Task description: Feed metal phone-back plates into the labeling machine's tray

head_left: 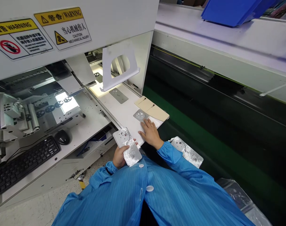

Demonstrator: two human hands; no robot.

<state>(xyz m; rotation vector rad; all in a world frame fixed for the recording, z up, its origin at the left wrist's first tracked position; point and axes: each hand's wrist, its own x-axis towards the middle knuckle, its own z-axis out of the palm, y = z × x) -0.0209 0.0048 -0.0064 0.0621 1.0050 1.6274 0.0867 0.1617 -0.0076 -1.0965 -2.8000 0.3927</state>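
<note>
My left hand [120, 155] is closed on a shiny silver phone back cover [129, 149] with round camera holes at its top, held tilted in front of my body. My right hand [151, 133] lies with its fingers stretched out over another silver phone back cover [140, 115] near the end of the white conveyor belt [124, 117]; its palm and fingers hide part of that cover. Just beyond the fingers sits a curved cream plate [152, 108] at the belt's edge. Farther up the belt lies a grey cover [118, 95].
A white machine with warning labels [62, 28] stands ahead, a bent metal guard [120, 67] hanging over the belt. On the left are a keyboard [25, 161] and mouse [62, 137]. More silver covers [187, 152] lie by my right sleeve. A blue bin [234, 12] stands on the far shelf.
</note>
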